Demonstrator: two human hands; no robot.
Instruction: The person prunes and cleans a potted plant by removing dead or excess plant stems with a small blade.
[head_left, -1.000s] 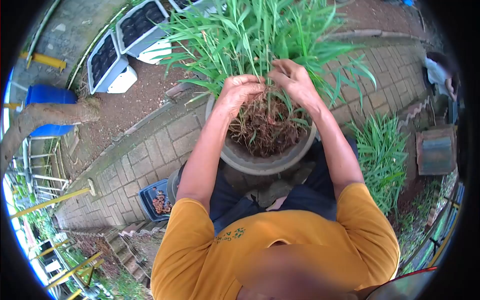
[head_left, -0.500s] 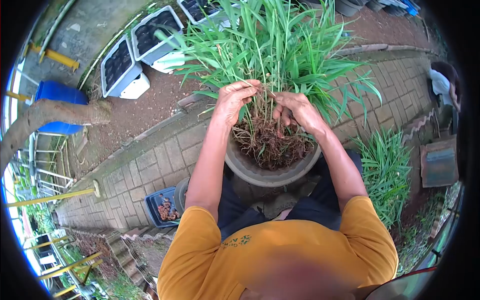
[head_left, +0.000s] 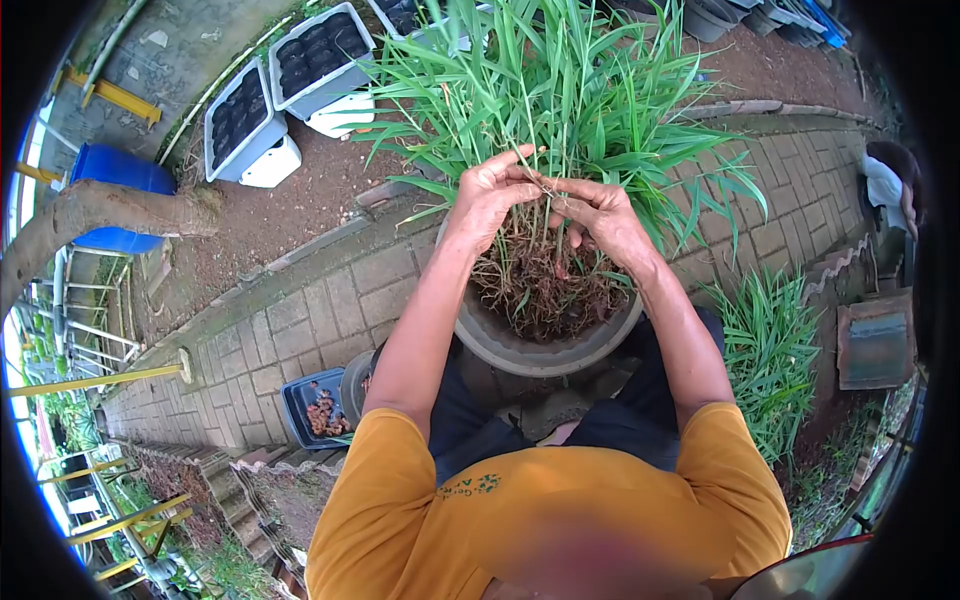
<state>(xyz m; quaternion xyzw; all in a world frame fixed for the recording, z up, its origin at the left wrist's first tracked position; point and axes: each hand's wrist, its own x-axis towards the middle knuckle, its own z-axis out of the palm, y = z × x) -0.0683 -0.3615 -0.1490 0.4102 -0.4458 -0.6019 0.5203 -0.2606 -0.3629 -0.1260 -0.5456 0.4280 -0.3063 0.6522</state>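
Observation:
A tall leafy green plant [head_left: 590, 100], its leaves narrow like ginger, leans away from me with its tangle of brown roots [head_left: 540, 280] resting in a round grey pot [head_left: 540, 360]. My left hand [head_left: 490, 200] is closed in a pinch at the base of the stems. My right hand [head_left: 605, 222] meets it from the other side, thumb and forefinger pressed together. Between the fingertips runs a thin, pale dry stem; its ends are hard to make out. The pot stands between my knees, and soil shows around the roots.
A dark blue tray [head_left: 300, 405] with brown rhizome pieces [head_left: 325, 413] lies left of the pot. Cut green leaves [head_left: 765, 350] are heaped at right. Grey planters [head_left: 240, 125], a blue barrel [head_left: 115, 190] and a tree trunk [head_left: 120, 210] stand beyond the brick path [head_left: 290, 325]. Another person [head_left: 888, 185] is at far right.
My hands have drawn closer, the fingertips now meeting in front of the stems. My left hand has shifted right and its fingers have moved up slightly. The view has tilted a little.

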